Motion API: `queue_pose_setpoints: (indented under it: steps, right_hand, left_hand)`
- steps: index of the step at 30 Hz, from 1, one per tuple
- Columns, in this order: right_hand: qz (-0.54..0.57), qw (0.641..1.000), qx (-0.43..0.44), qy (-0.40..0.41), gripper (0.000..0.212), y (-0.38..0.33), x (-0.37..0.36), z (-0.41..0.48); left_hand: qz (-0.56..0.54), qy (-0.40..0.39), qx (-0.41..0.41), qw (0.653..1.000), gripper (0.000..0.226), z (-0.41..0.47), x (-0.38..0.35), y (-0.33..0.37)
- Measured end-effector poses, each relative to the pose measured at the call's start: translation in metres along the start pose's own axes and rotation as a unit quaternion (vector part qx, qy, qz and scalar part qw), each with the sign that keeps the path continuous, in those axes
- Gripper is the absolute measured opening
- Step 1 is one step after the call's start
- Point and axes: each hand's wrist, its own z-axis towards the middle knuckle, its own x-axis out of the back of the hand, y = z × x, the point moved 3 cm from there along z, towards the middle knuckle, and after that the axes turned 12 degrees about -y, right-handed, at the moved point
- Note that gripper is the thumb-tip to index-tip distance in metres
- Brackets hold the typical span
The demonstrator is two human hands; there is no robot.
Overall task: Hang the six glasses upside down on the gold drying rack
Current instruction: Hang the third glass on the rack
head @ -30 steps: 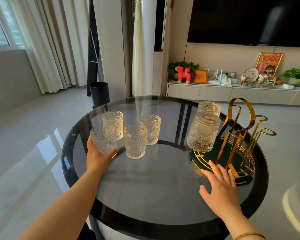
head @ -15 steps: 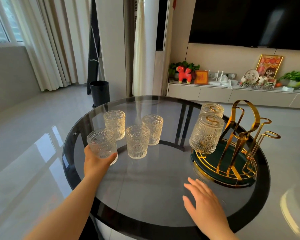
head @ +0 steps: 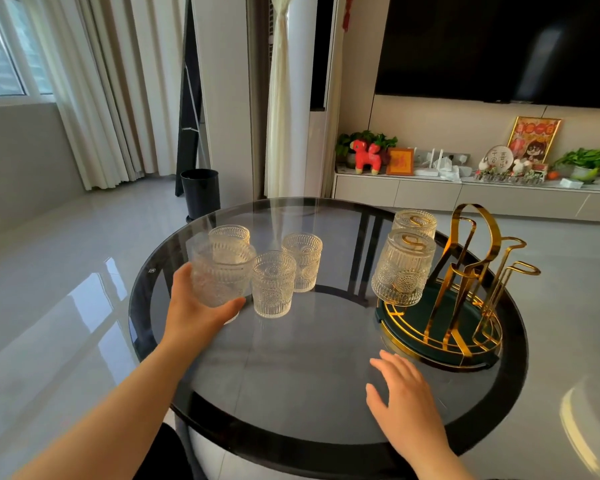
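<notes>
A round glass table (head: 291, 382) with a dark rim fills the lower centre of the view, standing on a pale glossy floor (head: 49, 306). On its right side rests a dark green tray (head: 426, 355) edged in gold, and from this tray rises the gold drying rack (head: 471, 271), with a tall looped handle and several slanting prongs. Two glasses already hang upside down on the rack's left prongs: the nearer hung glass (head: 402, 268) in front and the farther hung glass (head: 414, 221) just behind it; the prongs on the right side carry nothing. On the left half of the table three glasses stand upright and close together: a front glass (head: 273, 284), a middle glass (head: 302, 262) just behind and to its right, and a back glass (head: 229, 234) partly hidden. The left hand (head: 201, 313) is wrapped around a fourth glass (head: 222, 273), thumb on the near side, holding it upright and raised slightly above the tabletop, in front of the back glass. The right hand (head: 406, 403) lies open, fingers spread, palm down over the table near the tray, holding nothing; whether it touches the glass surface cannot be told.
</notes>
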Motion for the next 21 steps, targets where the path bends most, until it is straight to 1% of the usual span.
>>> queue_pose_setpoints:
  steps: [4, 6, 8, 10, 12, 15, 18, 21]
  right_hand:
    - [0.011, 0.992, -0.059, 0.113, 0.042, 0.010, 0.011, -0.007]
    - [0.026, 0.983, -0.074, 0.166, 0.044, 0.017, 0.015, -0.009]
    - [0.023, 0.977, -0.076, 0.196, 0.049, 0.024, 0.019, -0.010]
    - [0.004, 0.981, -0.093, 0.171, 0.057, 0.030, 0.020, -0.009]
    - [-0.017, 0.984, -0.115, 0.136, 0.062, 0.036, 0.019, -0.005]
    - [-0.033, 0.984, -0.133, 0.112, 0.066, 0.038, 0.017, -0.001]
    - [-0.043, 0.987, -0.109, 0.108, 0.066, 0.037, 0.017, 0.000]
    - [-0.044, 0.990, -0.074, 0.114, 0.062, 0.036, 0.017, 0.000]
  left_hand:
    - [0.086, -0.070, -0.081, 0.990, 0.084, 0.010, -0.004, 0.047]
    - [0.150, -0.098, -0.114, 0.977, 0.086, 0.014, -0.011, 0.070]
    - [0.220, -0.133, -0.129, 0.958, 0.090, 0.017, -0.021, 0.090]
    - [0.291, -0.167, -0.143, 0.931, 0.093, 0.019, -0.033, 0.107]
    - [0.359, -0.192, -0.169, 0.898, 0.093, 0.019, -0.048, 0.125]
    - [0.422, -0.225, -0.218, 0.850, 0.091, 0.018, -0.074, 0.155]
    - [0.459, -0.262, -0.271, 0.804, 0.088, 0.019, -0.102, 0.186]
    - [0.519, -0.296, -0.320, 0.735, 0.090, 0.017, -0.128, 0.209]
